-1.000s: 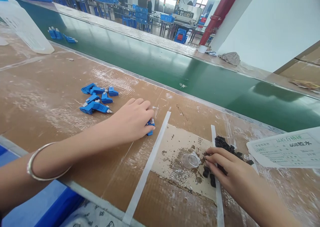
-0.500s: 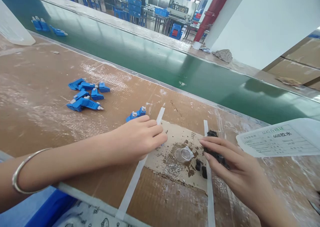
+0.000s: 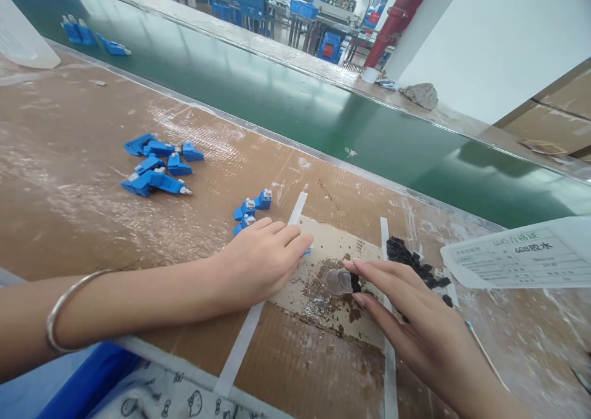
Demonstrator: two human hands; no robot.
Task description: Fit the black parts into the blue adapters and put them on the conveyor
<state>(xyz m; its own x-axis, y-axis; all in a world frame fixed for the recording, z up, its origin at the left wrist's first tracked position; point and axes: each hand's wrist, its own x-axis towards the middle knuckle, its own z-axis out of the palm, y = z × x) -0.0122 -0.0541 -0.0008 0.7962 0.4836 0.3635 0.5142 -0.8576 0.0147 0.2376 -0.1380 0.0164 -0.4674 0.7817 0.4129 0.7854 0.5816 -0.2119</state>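
My left hand [image 3: 270, 256] is closed, knuckles up, at the left edge of a stained cardboard sheet [image 3: 323, 228]. A sliver of a blue plastic part [image 3: 307, 252] shows under its fingertips; the rest is hidden. My right hand [image 3: 406, 302] pinches a small black part [image 3: 354, 282] between thumb and fingers, at the rim of a small clear cup [image 3: 338, 282]. Just beyond the left hand stand several blue parts with white tips [image 3: 248, 208]. Behind the right hand lies a heap of black parts [image 3: 410, 259], partly covered by it.
More blue parts [image 3: 159, 167] lie in a cluster at the left. White tape strips [image 3: 240, 348] flank the sheet. A green conveyor belt [image 3: 277, 111] crosses behind, carrying several blue parts [image 3: 78, 31]. A labelled translucent container [image 3: 521, 256] is at the right.
My right hand has moved left from the black heap to the clear cup, now with a black part in its fingertips. The left hand stays nearly in place.
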